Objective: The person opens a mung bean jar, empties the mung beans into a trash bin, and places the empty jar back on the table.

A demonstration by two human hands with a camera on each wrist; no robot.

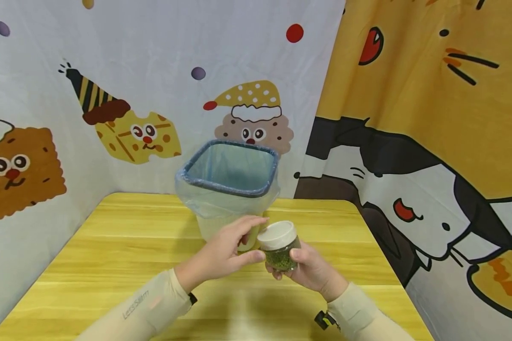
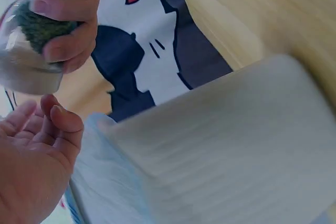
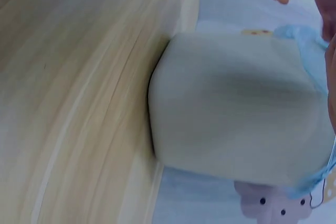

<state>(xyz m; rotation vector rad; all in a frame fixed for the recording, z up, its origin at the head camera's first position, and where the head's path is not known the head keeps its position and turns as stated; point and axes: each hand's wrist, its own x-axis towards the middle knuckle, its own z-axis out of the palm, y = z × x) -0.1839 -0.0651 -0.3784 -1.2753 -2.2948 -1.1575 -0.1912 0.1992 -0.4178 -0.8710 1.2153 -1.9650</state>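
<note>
My right hand (image 1: 317, 272) grips a small clear jar (image 1: 279, 259) of dried green herb-like bits, its white lid (image 1: 277, 235) tilted up and to the left. Thumb and fingers wrap the glass below the lid. Beside the lid is my left hand (image 1: 219, 248), thumb and fingers spread apart with nothing between them. The left wrist view has the left fingertips (image 2: 58, 114) right at the lid's edge. There the jar's green contents (image 2: 39, 27) show between the right fingers. Only a sliver of a hand (image 3: 331, 77) enters the right wrist view, and the jar is out of it.
A pale bin (image 1: 206, 225) with a blue rim and a translucent bag liner stands just beyond the hands. It rests on a yellow wood-grain table (image 1: 123, 241). Cartoon-printed cloth (image 1: 153, 61) hangs behind and on both sides.
</note>
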